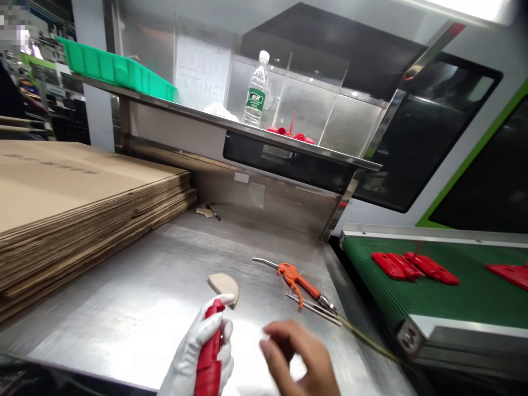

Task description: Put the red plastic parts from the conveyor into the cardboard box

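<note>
My left hand [193, 352], in a white glove, is closed around a red plastic part [209, 355] held upright over the steel table [144, 286]. My right hand [299, 357] is bare, blurred, fingers loosely curled beside the part, holding nothing I can see. A tan cardboard scrap [225, 285] lies just beyond the red part. An orange air blow gun [295, 278] with a metal nozzle rests on the table to the right, its hose trailing toward the near right edge.
A tall stack of flat cardboard sheets [74, 203] fills the left. A green conveyor belt [445, 291] at right carries several red parts [412, 267]. The upper shelf [231, 129] holds a green bin [115, 69], a water bottle [256, 91] and small red pieces [289, 132].
</note>
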Tool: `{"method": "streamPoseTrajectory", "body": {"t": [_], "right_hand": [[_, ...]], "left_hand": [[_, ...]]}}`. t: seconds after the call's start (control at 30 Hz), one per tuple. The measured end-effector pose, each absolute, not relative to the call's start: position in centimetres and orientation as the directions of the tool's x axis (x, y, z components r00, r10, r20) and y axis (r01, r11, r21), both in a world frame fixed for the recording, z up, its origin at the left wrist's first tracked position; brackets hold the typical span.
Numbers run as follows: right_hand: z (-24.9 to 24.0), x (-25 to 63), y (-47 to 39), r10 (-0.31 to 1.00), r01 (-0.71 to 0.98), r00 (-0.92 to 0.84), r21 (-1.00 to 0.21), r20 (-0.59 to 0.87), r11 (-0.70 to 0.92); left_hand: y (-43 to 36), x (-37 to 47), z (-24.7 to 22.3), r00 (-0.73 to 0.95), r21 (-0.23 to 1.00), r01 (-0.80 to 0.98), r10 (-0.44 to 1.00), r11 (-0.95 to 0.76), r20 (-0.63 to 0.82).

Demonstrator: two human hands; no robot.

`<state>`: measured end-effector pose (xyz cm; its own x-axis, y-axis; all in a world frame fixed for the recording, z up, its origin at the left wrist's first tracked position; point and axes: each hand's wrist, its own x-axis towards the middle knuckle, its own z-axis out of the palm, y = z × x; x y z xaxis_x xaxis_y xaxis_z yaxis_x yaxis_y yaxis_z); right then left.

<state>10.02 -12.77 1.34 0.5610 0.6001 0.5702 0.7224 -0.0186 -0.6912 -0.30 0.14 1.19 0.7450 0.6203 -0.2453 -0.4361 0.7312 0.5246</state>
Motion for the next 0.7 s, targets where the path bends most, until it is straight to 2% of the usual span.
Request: {"method": "streamPoseTrajectory", "body": {"t": [0.1, 0.2, 0.47, 0.7], "right_hand": [[2.0, 16.1, -13.7, 0.649, 0.769, 0.587, -0.583, 0.484, -0.261], [1.6, 21.5, -14.1, 0.670, 0.756, 0.626, -0.519, 0.399, -0.398], [1.7, 26.8, -12.3, 0.695, 0.736, 0.673, -0.320, 0.252, -0.597], [0.8, 25.4, -13.4, 0.762, 0.772, 0.635, -0.147, 0.128, -0.619]], "left_hand": [[0.8, -0.1, 0.1, 0.797, 0.446, -0.408, 0.549, 0.797, -0.252], [1.6, 0.5, -0.9, 0.812, 0.451, -0.397, 0.535, 0.799, -0.234], [2.1, 1.5, -1.2, 0.803, 0.483, -0.384, 0.543, 0.787, -0.246], [2.0, 1.1, -1.4, 0.819, 0.489, -0.356, 0.518, 0.796, -0.248]]}}
